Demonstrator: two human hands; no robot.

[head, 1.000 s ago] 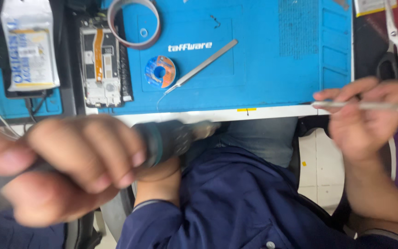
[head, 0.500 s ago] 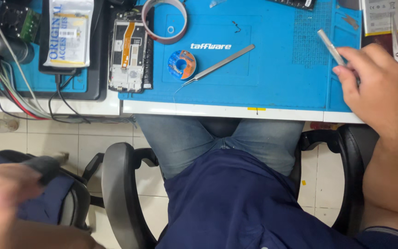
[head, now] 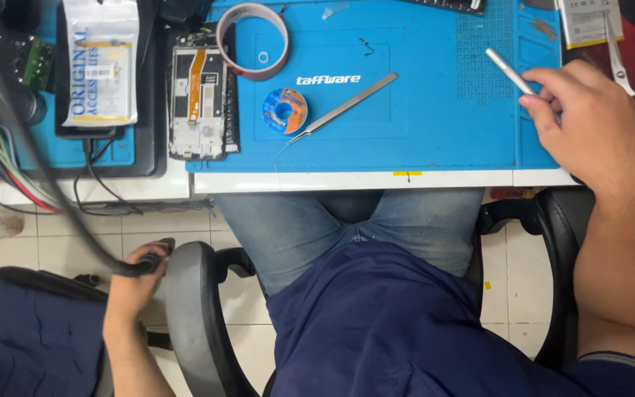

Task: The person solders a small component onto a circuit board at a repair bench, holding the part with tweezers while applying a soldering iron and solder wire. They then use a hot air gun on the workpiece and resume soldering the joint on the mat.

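Blue mat [head: 435, 140] on white bench [head: 332, 181]

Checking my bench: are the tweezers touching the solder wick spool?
Apart. The head view shows blue mat between the tweezers and the solder wick spool.

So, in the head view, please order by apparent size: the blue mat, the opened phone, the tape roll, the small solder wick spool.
1. blue mat, clearly the largest
2. opened phone
3. tape roll, about as wide as the phone but shorter
4. solder wick spool, the smallest
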